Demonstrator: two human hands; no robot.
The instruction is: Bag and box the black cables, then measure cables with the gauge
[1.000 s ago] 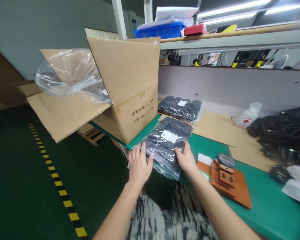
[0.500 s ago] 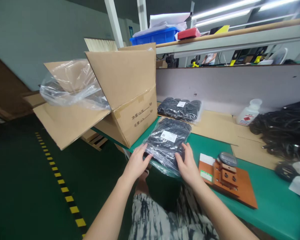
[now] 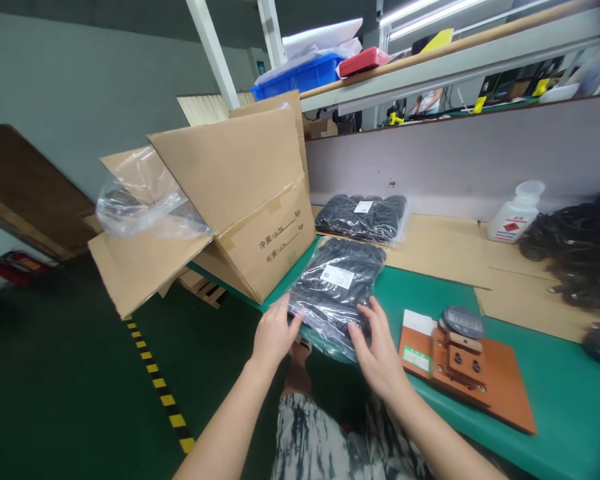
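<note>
A clear plastic bag of black cables (image 3: 336,288) with a white label lies at the near edge of the green table (image 3: 555,427). My left hand (image 3: 273,331) grips the bag's near left corner with curled fingers. My right hand (image 3: 379,351) rests on the bag's near right side, fingers bent over the plastic. A second bag of black cables (image 3: 364,217) lies further back on brown cardboard (image 3: 445,250). Left of the bags stands an open cardboard box (image 3: 253,200) lined with a clear plastic bag (image 3: 145,200).
An orange-brown fixture with a round gauge (image 3: 467,360) sits right of my hands. A white bottle (image 3: 514,213) and a heap of loose black cables (image 3: 580,250) are at the right. A shelf (image 3: 455,57) holds a blue bin (image 3: 305,73). Yellow-black floor tape (image 3: 160,387) runs below left.
The view has tilted and shifted. Both hands stay on the near end of the bag, which has slid slightly toward the table edge.
</note>
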